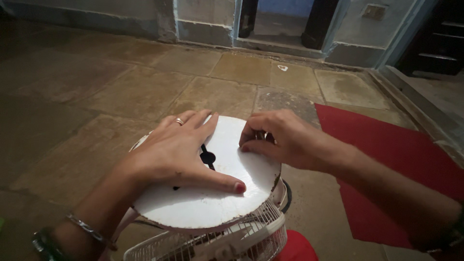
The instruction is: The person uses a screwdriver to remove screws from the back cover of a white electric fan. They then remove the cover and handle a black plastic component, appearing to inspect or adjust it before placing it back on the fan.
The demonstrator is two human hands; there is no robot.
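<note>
White round fan base, upturned over its wire grille: my left hand lies flat on it (fingers spread), my right hand pinches something small at its rim.

stone floor | red mat at right | doorway beyond | white scrap on floor

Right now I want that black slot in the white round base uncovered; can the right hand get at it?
Probably not: the left hand lies partly over the black slot; the right hand rests beside it.
</note>
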